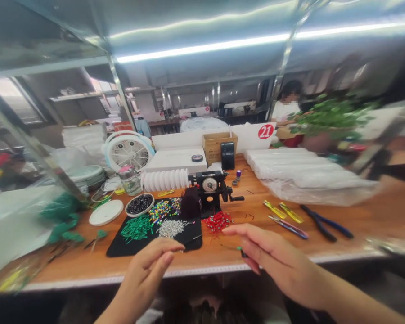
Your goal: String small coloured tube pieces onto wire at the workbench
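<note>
My left hand [146,266] is over the table's front edge, beside a black mat. Its thumb and forefinger are drawn together; whatever lies between them is too small to make out. Opposite it, my right hand [278,261] has its fingers bent around a small black-and-green piece [243,253], from which a thin dark strand seems to run leftward. On the black mat [121,247] lie green tubes [137,228], silvery pieces [171,228] and multicoloured beads [160,211]. A pile of red pieces [218,221] is just beyond my right fingertips.
Behind the mat stands a hand-cranked winder [209,185] with white spools [165,180]. A dish of black pieces [140,204] and a white lid [106,212] are left. Pliers [324,222] and yellow-handled tools [275,209] lie right. A person [286,110] sits beyond the plant [334,117].
</note>
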A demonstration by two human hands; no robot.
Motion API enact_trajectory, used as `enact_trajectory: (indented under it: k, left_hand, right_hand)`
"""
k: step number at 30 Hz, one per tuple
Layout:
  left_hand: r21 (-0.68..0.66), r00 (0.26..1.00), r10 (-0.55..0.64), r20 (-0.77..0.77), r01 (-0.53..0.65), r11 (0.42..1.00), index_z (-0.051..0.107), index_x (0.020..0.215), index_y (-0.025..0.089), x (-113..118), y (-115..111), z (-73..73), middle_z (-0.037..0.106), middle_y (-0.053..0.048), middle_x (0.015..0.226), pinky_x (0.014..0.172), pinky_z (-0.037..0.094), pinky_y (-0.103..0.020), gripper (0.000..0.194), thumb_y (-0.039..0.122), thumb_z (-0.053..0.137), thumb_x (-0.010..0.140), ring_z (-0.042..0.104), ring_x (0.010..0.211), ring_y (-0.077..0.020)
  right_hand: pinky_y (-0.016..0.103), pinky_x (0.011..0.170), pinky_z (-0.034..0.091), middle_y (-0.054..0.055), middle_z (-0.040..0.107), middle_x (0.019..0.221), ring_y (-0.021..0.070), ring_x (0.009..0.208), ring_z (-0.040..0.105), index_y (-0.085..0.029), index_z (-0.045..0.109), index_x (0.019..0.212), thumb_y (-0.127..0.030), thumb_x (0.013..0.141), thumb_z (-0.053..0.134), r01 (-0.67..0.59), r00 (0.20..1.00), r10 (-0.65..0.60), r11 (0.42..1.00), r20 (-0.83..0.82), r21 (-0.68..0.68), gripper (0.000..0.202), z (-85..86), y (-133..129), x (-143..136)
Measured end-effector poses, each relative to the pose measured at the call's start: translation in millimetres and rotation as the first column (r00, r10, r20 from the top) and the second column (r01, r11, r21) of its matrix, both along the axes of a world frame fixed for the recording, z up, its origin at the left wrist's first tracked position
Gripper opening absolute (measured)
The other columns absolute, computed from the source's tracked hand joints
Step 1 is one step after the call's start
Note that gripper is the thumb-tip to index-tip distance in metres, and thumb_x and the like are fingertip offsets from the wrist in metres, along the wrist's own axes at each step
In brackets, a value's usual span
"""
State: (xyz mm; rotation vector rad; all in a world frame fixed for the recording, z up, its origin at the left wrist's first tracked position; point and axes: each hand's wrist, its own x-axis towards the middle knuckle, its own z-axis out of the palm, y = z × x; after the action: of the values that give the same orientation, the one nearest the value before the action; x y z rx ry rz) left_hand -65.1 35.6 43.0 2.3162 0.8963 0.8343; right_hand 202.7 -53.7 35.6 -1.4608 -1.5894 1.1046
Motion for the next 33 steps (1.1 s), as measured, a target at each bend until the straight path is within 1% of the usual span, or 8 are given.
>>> enact_trajectory:
  k: [4,8,14,20,24,27,31,33]
  left_hand:
    - [0.142,0.999,-0.005,0.039,-0.001,0.990,0.068,0.095,0.024,15.1,2.4,22.0,0.066,-0.005,0.097,0.081,0.047,-0.027,0.015,0.025,0.058,0.083,0.061,0.092,-0.0183]
    - [-0.020,0.993,-0.087,-0.083,0.086,0.996,0.067,0.092,0.024,51.3,-6.6,32.8,0.066,-0.003,0.095,0.079,0.047,-0.030,0.022,0.028,0.070,0.071,0.060,0.088,-0.0191]
    - [-0.347,0.976,-0.215,-0.047,0.186,0.919,0.066,0.079,0.020,79.3,-11.4,38.4,0.068,0.002,0.080,0.068,0.044,-0.022,0.014,0.011,0.054,0.075,0.060,0.077,-0.0146]
    - [-0.479,0.984,-0.112,-0.142,0.031,0.877,0.063,0.075,0.016,62.4,3.8,53.0,0.066,-0.001,0.070,0.065,0.041,-0.025,0.015,0.028,0.056,0.078,0.057,0.069,-0.0153]
    - [-0.655,0.988,-0.149,-0.038,0.088,0.750,0.060,0.077,0.016,53.3,11.2,50.4,0.070,-0.002,0.072,0.076,0.042,-0.028,0.011,0.025,0.056,0.078,0.062,0.075,-0.0163]
    - [-0.687,0.981,-0.190,-0.036,0.114,0.718,0.061,0.081,0.015,52.5,13.5,44.4,0.072,-0.002,0.074,0.079,0.042,-0.028,0.011,0.024,0.056,0.079,0.063,0.077,-0.0163]
    - [-0.713,0.974,-0.220,-0.050,0.120,0.691,0.062,0.081,0.016,53.8,13.4,42.6,0.072,-0.002,0.074,0.077,0.042,-0.027,0.012,0.026,0.058,0.079,0.062,0.074,-0.0154]
    - [-0.731,0.972,-0.233,-0.039,0.131,0.669,0.062,0.082,0.016,53.3,13.1,44.4,0.072,-0.002,0.074,0.075,0.042,-0.027,0.014,0.029,0.060,0.078,0.063,0.073,-0.0157]
  right_hand:
    - [0.025,0.078,0.044,0.005,0.065,0.093,0.0117,0.083,0.058,-0.028,0.042,0.134,-0.052,0.088,0.034,-0.086,0.993,0.082,0.995,0.085,0.046,0.052,26.5,11.7,-7.9]
    - [0.033,0.099,0.038,0.007,0.052,0.131,0.0198,0.117,0.051,-0.026,0.042,0.134,-0.049,0.088,0.036,-0.148,0.976,0.135,0.986,0.171,0.070,0.052,36.5,20.8,-20.6]
    - [0.023,0.079,0.043,0.007,0.065,0.100,0.0129,0.086,0.057,-0.018,0.059,0.108,-0.047,0.086,0.042,-0.166,0.983,0.157,0.982,0.091,0.091,0.040,37.2,27.4,-25.7]
    - [0.015,0.061,0.038,-0.001,0.064,0.086,0.0079,0.073,0.053,-0.019,0.065,0.098,-0.045,0.063,0.072,-0.239,0.963,0.240,0.971,0.121,-0.022,0.044,30.3,36.9,6.6]
    - [0.015,0.053,0.030,-0.002,0.056,0.064,0.0038,0.058,0.043,-0.014,0.065,0.073,-0.049,0.073,0.062,-0.191,0.970,0.203,0.976,0.132,-0.102,0.035,17.5,37.0,25.8]
    - [0.016,0.056,0.031,-0.002,0.050,0.060,0.0030,0.057,0.040,-0.012,0.060,0.065,-0.053,0.080,0.052,-0.152,0.988,0.153,0.987,0.013,-0.047,0.044,11.0,35.6,25.7]
    - [0.015,0.069,0.040,0.001,0.059,0.094,0.0068,0.082,0.052,-0.017,0.061,0.095,-0.049,0.070,0.066,-0.033,0.990,0.042,0.997,-0.134,0.070,0.040,1.6,34.7,8.6]
    - [0.015,0.068,0.043,0.002,0.060,0.105,0.0083,0.088,0.056,-0.022,0.055,0.115,-0.042,0.058,0.078,-0.142,0.967,0.136,0.990,-0.214,-0.016,0.065,-4.0,33.0,0.7]
